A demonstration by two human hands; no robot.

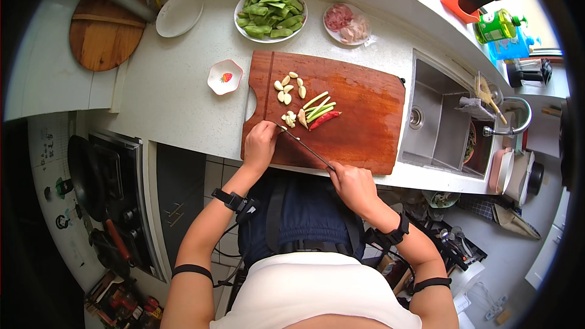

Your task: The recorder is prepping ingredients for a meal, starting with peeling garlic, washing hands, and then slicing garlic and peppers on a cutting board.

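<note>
My right hand (354, 186) grips the handle of a kitchen knife (307, 146), whose blade reaches up and left over the wooden cutting board (365, 123). At the blade's tip, near the board's lower left edge, is my left hand (260, 142); its fingers are bent together, and what they hold is hidden. A small piece of garlic lies beside the blade. Just above are cut garlic pieces (289, 119), a piece of ginger (302, 119), scallion lengths (320, 107) and a red chili (325, 120). Several whole peeled garlic cloves (287, 98) lie farther up the board.
Behind the board stand a plate of flat green beans (269, 16) and a plate of sliced raw meat (339, 17). A small strawberry-patterned dish (225, 76) and a white plate (179, 13) are left. A steel sink (434, 114) is right; a wok (87, 178) sits lower left.
</note>
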